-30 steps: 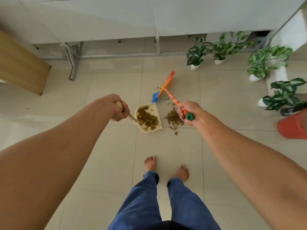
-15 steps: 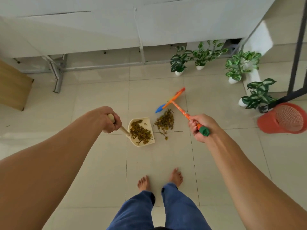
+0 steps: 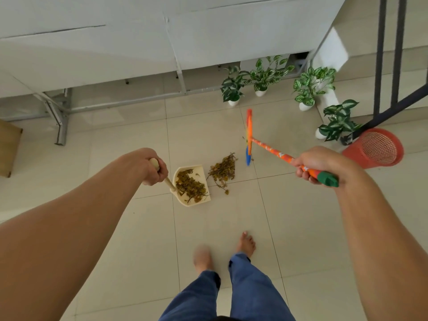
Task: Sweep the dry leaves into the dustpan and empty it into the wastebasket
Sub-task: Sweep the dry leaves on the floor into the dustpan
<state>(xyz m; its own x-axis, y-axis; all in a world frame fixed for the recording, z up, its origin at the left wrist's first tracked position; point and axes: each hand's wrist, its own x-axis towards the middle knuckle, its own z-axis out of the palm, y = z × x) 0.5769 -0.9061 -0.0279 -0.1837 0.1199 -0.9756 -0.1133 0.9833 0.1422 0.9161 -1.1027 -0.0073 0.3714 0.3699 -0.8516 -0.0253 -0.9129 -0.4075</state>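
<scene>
While left hand (image 3: 151, 166) grips dustpan (image 3: 192, 185) handle, right hand (image 3: 317, 165) fisted on broom (image 3: 249, 135): hard stroke could scatter leaf pile (image 3: 223, 170) beside dustpan, missing it.

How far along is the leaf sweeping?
About halfway. One batch of leaves already lies in the dustpan, held by the left hand. The right hand holds the broom beyond a loose pile on the floor. Left: sweep it in, then empty into the wastebasket.

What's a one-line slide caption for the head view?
Left hand holds a part-filled dustpan; right hand holds the broom beyond a leaf pile.
</scene>
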